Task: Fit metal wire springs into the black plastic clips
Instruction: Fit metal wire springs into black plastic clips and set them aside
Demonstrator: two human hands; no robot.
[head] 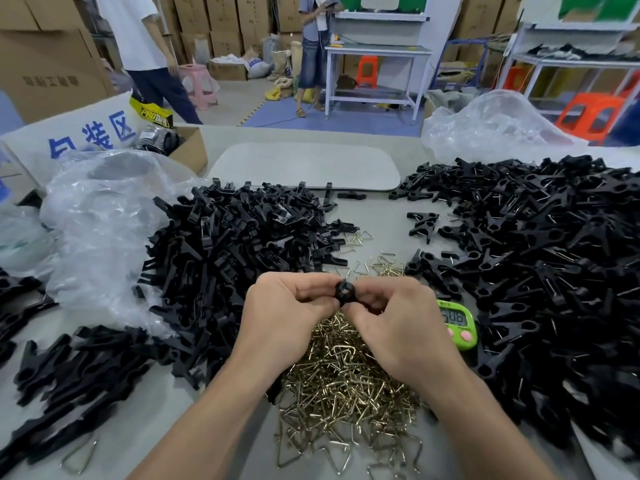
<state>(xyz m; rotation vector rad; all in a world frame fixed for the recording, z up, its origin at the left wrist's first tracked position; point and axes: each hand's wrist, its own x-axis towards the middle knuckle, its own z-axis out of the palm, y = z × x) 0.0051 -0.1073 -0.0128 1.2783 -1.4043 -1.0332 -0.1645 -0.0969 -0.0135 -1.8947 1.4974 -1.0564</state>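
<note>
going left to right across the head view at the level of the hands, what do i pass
clear plastic bag, left pile of black clips, left hand, held black clip, right hand, green timer, right pile of black clips

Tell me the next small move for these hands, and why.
Probably lower the right hand to the spring pile just below and pinch up one spring, while the left hand holds the black clip. Both hands pinch that clip now, and no wire shows on it, though the fingers may hide one.
</note>
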